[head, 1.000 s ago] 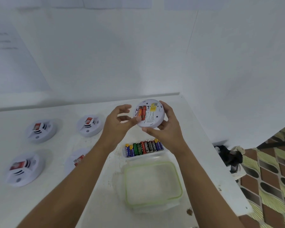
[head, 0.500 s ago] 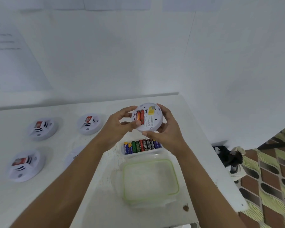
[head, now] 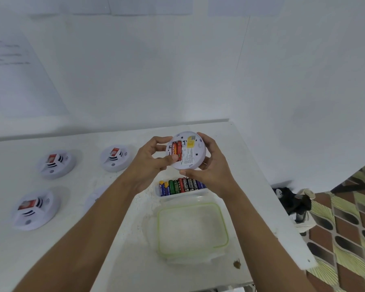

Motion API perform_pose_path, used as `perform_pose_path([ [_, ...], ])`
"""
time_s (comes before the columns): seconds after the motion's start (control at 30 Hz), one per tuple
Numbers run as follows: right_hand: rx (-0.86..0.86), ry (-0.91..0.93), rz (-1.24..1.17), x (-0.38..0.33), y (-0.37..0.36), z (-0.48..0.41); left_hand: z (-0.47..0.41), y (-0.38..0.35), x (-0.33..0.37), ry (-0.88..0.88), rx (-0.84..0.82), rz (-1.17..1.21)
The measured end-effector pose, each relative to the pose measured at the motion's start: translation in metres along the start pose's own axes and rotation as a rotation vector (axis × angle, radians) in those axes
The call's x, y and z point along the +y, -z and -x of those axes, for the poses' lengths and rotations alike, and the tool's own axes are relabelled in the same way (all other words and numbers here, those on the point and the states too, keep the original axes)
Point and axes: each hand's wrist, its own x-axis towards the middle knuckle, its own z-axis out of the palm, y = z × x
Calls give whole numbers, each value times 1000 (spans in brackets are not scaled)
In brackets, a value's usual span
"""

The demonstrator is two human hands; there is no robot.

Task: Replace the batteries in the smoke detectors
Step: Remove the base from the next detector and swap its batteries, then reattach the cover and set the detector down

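Now both hands clasp the upturned smoke detector (head: pixel 190 153) in the air above the tray of spare batteries (head: pixel 181 185). The right hand (head: pixel 212 172) cups its right rim as before. The left hand (head: pixel 147 164), fingers spread a second ago, has closed over the left rim, its thumb at the two fitted batteries (head: pixel 176 149).

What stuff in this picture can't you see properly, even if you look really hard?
All in the head view:
1. The small print on the held smoke detector: too small to read.
2. The right end of the battery row: hidden behind the right hand.
3. A white thing on the table: mostly covered by the left forearm, so I cannot tell what it is.
4. Writing on the wall paper: blurred.
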Motion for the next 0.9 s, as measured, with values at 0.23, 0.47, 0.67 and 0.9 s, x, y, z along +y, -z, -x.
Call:
perform_pose_path([
  [0.23,-11,-2,-10,2,0,4,5,-2,-4,2,6,41],
  [0.47,-3,12,-24,4,-2,10,16,-8,-6,-64,76,-47],
  [0.67,-18,35,-50,2,-10,15,35,-4,-3,-68,177,-9],
  [0.9,-69,37,-24,-1,-49,31,78,32,-1,-215,375,-247],
])
